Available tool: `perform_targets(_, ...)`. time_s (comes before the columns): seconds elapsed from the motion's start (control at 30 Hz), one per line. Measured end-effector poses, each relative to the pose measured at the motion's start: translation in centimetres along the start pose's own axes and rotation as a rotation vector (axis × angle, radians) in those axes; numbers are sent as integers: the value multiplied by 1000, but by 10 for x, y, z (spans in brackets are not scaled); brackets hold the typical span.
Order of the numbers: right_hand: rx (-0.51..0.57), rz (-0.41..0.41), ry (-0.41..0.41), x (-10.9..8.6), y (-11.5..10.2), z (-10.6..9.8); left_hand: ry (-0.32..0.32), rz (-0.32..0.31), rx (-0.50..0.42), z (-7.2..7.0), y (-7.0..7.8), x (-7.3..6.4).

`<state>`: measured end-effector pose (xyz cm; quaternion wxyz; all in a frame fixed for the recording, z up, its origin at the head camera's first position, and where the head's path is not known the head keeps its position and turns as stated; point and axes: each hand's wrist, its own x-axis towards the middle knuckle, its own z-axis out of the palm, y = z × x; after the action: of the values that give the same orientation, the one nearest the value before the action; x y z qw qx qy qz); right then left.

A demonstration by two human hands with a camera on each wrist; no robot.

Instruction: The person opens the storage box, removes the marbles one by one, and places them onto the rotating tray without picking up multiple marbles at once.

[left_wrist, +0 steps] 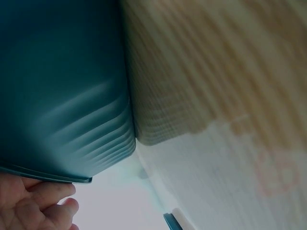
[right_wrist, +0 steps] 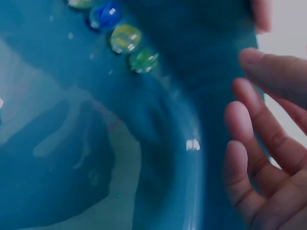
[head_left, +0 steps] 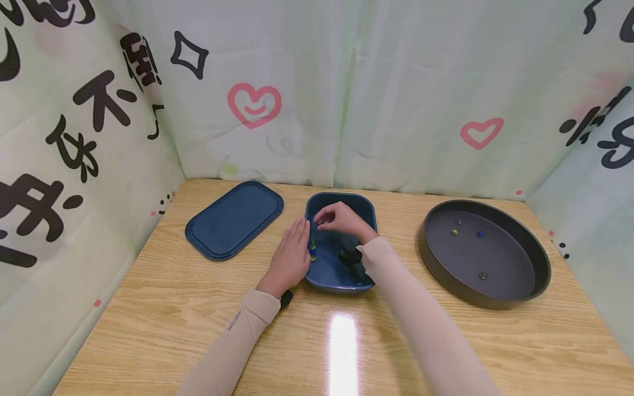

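A deep blue rectangular container (head_left: 342, 287) stands on the table, its outer wall (left_wrist: 62, 91) filling much of the left wrist view. Along its inner left side lies a row of several glass marbles (head_left: 312, 251), among them a yellow-streaked marble (right_wrist: 125, 39) and a green marble (right_wrist: 143, 61). My left hand (head_left: 291, 250) rests against the left rim with straight fingers. Over the container's far left part is my right hand (head_left: 342, 220), its fingers loosely bent. Seen from the right wrist, its thumb and fingers (right_wrist: 238, 120) are apart beside the inner wall, with nothing visible between them.
A blue lid (head_left: 235, 220) lies flat on the table at the left. To the right stands a round dark pan (head_left: 495, 301) with several marbles spread over its bottom. Printed curtains (head_left: 346, 110) enclose the table at the back and both sides.
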<state>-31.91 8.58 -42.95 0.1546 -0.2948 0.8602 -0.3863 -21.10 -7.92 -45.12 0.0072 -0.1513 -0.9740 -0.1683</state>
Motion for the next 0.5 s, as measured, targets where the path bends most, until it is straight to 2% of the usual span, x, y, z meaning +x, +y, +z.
perform_targets(0.23,-30,8,-135,9,3,1,-3,-2,5,0,-1,0)
perform_targets(0.5,-126,8,-238,18,8,7,-5,-7,-2,1,-2,1)
